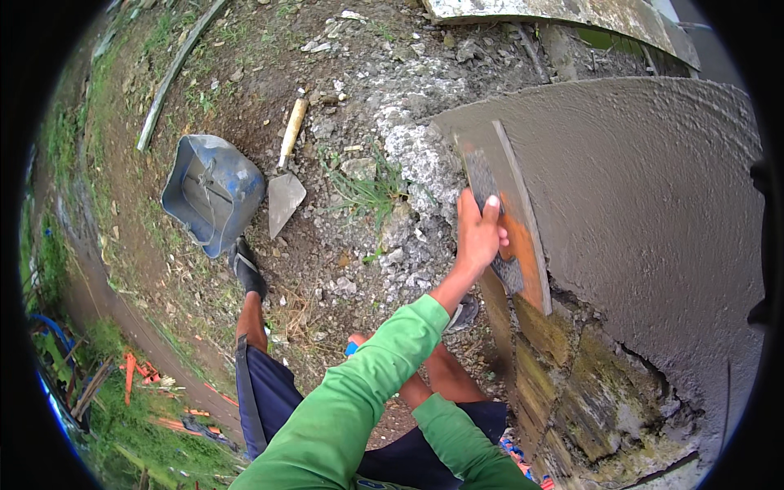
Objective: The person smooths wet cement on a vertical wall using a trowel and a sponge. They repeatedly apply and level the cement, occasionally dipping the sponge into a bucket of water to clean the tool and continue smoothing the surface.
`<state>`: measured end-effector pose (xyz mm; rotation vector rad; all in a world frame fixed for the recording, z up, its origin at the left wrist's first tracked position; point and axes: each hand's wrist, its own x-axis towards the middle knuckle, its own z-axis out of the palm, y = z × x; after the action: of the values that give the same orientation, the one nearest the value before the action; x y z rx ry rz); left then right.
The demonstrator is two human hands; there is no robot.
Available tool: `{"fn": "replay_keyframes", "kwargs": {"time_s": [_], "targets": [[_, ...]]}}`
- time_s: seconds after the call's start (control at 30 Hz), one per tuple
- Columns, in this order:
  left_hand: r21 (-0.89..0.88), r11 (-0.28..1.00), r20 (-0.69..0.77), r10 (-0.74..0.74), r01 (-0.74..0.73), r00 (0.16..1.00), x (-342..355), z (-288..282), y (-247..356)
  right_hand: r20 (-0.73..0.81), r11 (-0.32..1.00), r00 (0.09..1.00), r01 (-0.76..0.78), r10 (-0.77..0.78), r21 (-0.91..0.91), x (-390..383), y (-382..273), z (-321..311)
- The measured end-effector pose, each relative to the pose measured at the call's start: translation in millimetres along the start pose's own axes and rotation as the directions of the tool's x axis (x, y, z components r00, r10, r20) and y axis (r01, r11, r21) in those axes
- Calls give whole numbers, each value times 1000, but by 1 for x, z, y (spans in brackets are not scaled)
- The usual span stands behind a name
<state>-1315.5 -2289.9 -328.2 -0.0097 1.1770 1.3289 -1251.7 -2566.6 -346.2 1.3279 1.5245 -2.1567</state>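
My left hand [480, 237] is closed around the handle of a plastering float [529, 253]. The float has a worn grey and orange board with a straight, pale edge, and it lies against the wall's wet grey mortar [645, 188], near the mortar's left border. My right forearm [414, 392] passes under my left sleeve, so most of that hand is hidden. Beyond the sleeve a bit of skin shows beside a small blue and orange patch [352, 349]; whether the fingers hold it is unclear. Below the float, bare mossy blocks [604, 376] show under the mortar's ragged lower edge.
A pointed trowel [286, 200] with a pale handle lies on the ground beside a cut blue bucket [233, 184], close to my left foot [248, 268]. Rubble and a grass tuft [371, 188] lie along the wall. A board [563, 15] stands at the far end.
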Motion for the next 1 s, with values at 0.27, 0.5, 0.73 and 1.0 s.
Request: {"fn": "replay_keyframes", "kwargs": {"time_s": [0.27,0.5,0.73,1.0], "targets": [[281,892,209,304,-355,930,-108,38,-20,133,809,942,-185,307,-559,4,-76,-15],[220,941,56,250,-256,967,-33,24,61,51,989,995,78,-85,123,-11,-12,3],[195,979,89,40,-57,995,-64,20,-23,92,858,986,167,-139,-487,-7,-27,-5],[111,965,119,224,-237,967,-133,62,7,190,832,957,-83,221,-549,-8,-78,-12]]}}
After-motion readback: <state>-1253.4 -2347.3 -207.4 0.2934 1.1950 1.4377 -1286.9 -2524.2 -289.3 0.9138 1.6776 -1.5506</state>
